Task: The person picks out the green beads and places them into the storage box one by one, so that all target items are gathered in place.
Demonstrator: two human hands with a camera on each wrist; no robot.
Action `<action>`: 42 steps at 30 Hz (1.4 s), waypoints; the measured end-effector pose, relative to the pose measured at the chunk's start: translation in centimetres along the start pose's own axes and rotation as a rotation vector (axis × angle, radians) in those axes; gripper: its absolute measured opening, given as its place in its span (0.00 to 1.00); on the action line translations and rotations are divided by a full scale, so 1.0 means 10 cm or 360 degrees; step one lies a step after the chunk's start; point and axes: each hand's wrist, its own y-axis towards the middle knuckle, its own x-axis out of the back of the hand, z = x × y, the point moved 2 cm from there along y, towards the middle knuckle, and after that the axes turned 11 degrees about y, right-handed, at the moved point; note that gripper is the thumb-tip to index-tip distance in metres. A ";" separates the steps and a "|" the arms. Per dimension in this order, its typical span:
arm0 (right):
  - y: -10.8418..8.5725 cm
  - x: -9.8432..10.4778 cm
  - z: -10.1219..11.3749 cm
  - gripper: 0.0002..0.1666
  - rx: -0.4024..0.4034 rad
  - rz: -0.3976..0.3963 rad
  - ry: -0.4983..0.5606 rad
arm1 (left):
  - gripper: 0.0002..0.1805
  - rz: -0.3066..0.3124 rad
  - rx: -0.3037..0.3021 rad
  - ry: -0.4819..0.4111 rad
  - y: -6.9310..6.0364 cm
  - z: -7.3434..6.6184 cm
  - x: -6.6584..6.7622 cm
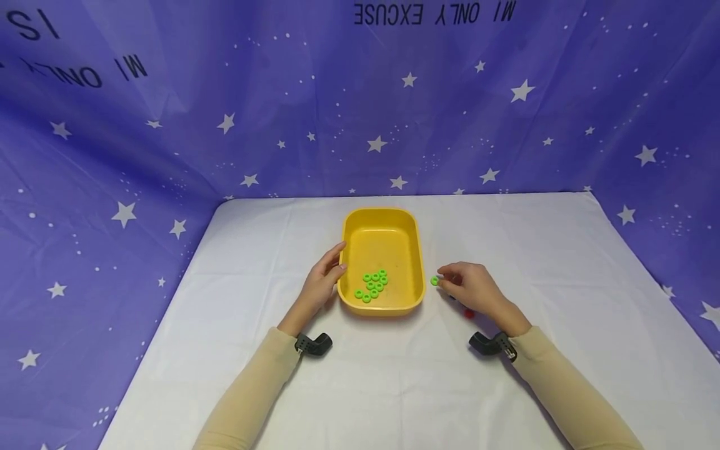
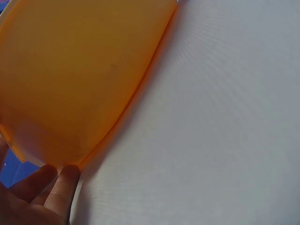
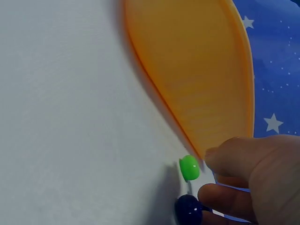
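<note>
A yellow tray (image 1: 405, 300) stands on the white table with several small green rings (image 1: 375, 277) lying in its near part. My left hand (image 1: 319, 282) holds the tray's left side, with fingertips (image 2: 68, 171) against the outer wall. To the right of the tray, my right hand (image 1: 469, 287) is low over the table, thumb and finger parted. Just ahead of its fingertips is one loose green ring (image 3: 190, 168), with a narrow gap showing in the right wrist view. A dark blue bead-like piece (image 3: 189, 209) sits beside the fingers, partly hidden by the hand in the head view.
A small red piece (image 1: 469, 314) lies under the right hand's near side. White cloth covers the table (image 1: 394, 387). Behind and beside it hangs a purple-blue cloth (image 1: 337, 125) with white stars. Dark devices (image 1: 315, 344) are strapped to both wrists.
</note>
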 end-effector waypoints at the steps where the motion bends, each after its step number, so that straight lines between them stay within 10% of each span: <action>1: 0.00 -0.01 -0.01 0.16 -0.0012 0.0012 -0.0013 | 0.29 0.0001 0.0002 -0.0002 0.00 0.00 -0.01; 42: -0.01 -0.13 -0.01 0.14 0.0037 0.0010 -0.0188 | 0.30 0.0037 0.0031 0.0004 0.02 0.01 -0.01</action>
